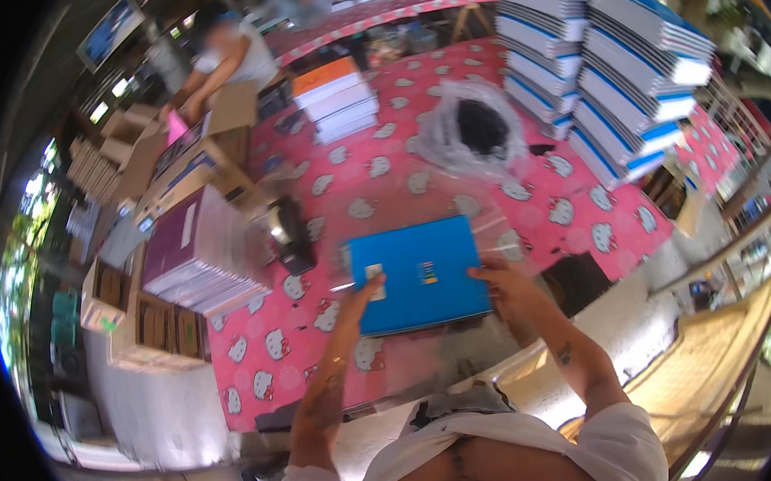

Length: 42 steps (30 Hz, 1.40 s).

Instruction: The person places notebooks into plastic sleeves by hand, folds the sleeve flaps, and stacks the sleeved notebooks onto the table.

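A blue book with a small pale label on its cover lies flat between my hands, near the front of the pink patterned table. My left hand grips its left edge, with the thumb on top by the label. At the right edge, my right hand holds it with the thumb over the cover and the fingers partly hidden beneath. Clear plastic shows around the book; whether it wraps the book I cannot tell. Left of the book stands a dark tape dispenser.
Tall stacks of blue-edged books stand at the back right. A clear plastic bag with something black lies beside them. Purple books and cardboard boxes line the left. An orange-topped stack sits farther back. Another person works at far left.
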{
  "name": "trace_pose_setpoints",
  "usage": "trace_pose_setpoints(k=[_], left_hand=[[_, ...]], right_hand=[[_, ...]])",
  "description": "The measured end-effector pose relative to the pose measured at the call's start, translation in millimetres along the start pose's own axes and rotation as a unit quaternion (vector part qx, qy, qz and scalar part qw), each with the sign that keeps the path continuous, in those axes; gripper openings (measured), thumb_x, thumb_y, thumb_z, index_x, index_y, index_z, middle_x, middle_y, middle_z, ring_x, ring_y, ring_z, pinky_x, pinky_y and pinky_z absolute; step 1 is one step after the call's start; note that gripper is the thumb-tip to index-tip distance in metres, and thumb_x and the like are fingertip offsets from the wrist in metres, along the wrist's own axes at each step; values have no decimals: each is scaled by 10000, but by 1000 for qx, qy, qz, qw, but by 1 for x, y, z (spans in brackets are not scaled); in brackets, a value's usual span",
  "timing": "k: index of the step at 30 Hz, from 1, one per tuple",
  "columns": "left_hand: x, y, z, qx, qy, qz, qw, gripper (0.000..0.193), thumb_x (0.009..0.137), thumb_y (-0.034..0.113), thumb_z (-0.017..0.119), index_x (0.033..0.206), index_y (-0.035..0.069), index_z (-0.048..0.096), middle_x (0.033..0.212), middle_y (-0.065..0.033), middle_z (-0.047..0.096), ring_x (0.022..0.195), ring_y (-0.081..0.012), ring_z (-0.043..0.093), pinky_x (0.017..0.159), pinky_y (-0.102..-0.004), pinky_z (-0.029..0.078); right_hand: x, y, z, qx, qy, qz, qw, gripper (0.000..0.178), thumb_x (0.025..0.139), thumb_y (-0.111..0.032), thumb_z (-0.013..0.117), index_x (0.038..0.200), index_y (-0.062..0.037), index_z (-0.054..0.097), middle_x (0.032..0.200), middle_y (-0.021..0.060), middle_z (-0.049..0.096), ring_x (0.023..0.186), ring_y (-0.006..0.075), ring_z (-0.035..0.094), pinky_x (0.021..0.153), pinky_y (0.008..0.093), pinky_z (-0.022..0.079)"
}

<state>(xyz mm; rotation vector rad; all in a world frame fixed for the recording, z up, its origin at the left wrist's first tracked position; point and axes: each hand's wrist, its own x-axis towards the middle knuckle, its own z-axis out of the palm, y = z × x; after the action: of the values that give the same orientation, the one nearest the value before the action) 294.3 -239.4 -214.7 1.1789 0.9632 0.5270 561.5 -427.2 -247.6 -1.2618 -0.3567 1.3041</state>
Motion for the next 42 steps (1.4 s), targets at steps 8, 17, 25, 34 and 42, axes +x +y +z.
trace_pose_setpoints(k=[8, 17, 25, 34, 42], left_hand=[[53, -1, 19, 319, 71, 40, 944, 713, 759, 654, 716, 1026, -7, 720, 902, -168, 724, 855, -283, 709, 755, -382, 551], [60, -20, 5, 415, 142, 71, 896, 698, 749, 702, 678, 904, 24, 741, 861, -191, 721, 808, -334, 701, 690, -410, 526], [-110, -75, -66, 499, -190, 386, 752, 202, 801, 154, 761, 914, 82, 610, 738, -96, 583, 701, -271, 607, 631, -364, 481], [-115, -70, -62, 488, -179, 314, 795, 109, 850, 98, 688, 959, 92, 698, 952, -87, 666, 842, -317, 637, 774, -418, 499], [-122, -66, -53, 510, -177, 174, 823, 162, 846, 101, 688, 1004, 68, 692, 917, -108, 649, 883, -297, 626, 759, -406, 500]], right_hand=[[52, -12, -25, -86, 28, 10, 996, 463, 860, -287, 759, 1202, -3, 629, 933, 38, 677, 739, 91, 633, 541, 191, 459], [49, -15, -20, -87, 55, -20, 994, 444, 834, -312, 780, 1138, -13, 659, 953, 30, 680, 759, 112, 622, 619, 249, 485], [-97, 65, -31, -594, -244, -396, 657, 200, 817, -213, 755, 962, -141, 639, 870, 43, 614, 833, 295, 632, 726, 378, 500], [-95, 64, -24, -542, -176, -305, 763, 92, 914, -124, 628, 1006, -121, 621, 958, 73, 634, 874, 315, 649, 753, 422, 523], [-102, 70, -20, -663, -155, -303, 667, 176, 919, -245, 615, 1042, -132, 559, 949, 105, 642, 870, 322, 650, 703, 423, 515]])
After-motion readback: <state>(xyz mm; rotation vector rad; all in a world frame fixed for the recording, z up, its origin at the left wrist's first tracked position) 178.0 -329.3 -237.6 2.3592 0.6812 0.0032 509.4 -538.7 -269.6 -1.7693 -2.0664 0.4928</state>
